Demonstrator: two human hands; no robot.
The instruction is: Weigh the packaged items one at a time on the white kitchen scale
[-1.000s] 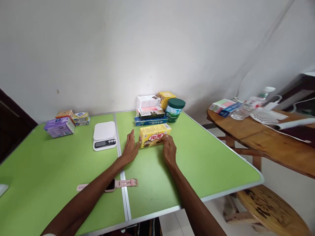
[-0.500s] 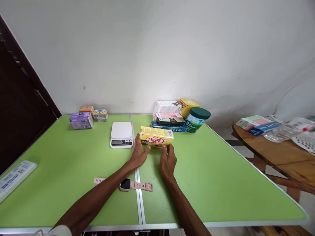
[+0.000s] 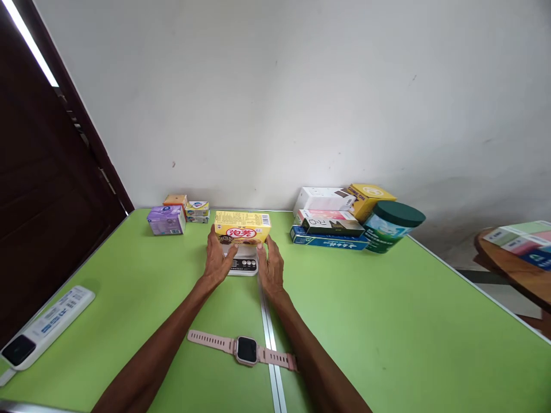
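Observation:
A yellow snack box (image 3: 242,227) with a red label sits on top of the white kitchen scale (image 3: 243,264), whose display and buttons show below it. My left hand (image 3: 218,256) grips the box's left end and my right hand (image 3: 271,265) grips its right end, fingers closed against its sides. Both forearms reach forward over the green table (image 3: 387,321).
A pink smartwatch (image 3: 247,350) lies flat near me. A white remote (image 3: 43,330) is at the left edge. Purple and small boxes (image 3: 167,220) stand at the back left; stacked boxes (image 3: 329,221) and a green-lidded tub (image 3: 390,226) at the back right. A wooden table (image 3: 516,269) is far right.
Both hands carried the yellow box leftwards from the table in front of the stacked boxes onto the scale. The camera has turned left.

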